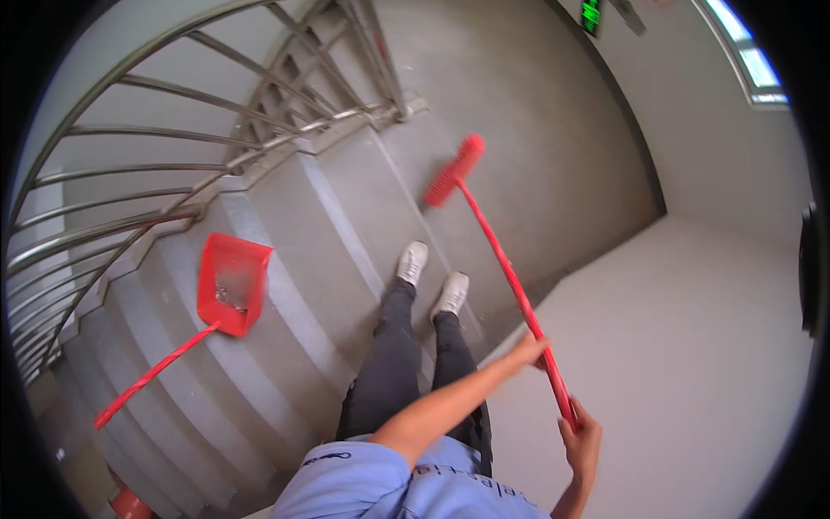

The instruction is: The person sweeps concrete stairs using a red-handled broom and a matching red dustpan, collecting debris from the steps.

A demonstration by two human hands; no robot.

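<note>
A red push broom slants down from my hands across the steps. Its red bristled head (457,172) is at the edge where the stairs meet the landing; whether it touches the floor I cannot tell. My left hand (530,352) grips the red handle (499,250) partway along. Closer to me, my right hand (581,431) is closed around the handle's upper end. To the left, a red long-handled dustpan (233,282) lies on the stairs with grey debris (230,292) inside, apart from both hands.
A metal railing (178,97) lines the concrete stairs (285,259) on the left. White walls (648,337) border the right side, with a window (752,58) and a green lit sign (591,16). My white shoes (431,279) stand beside the landing (551,143). A red object (130,503) shows at lower left.
</note>
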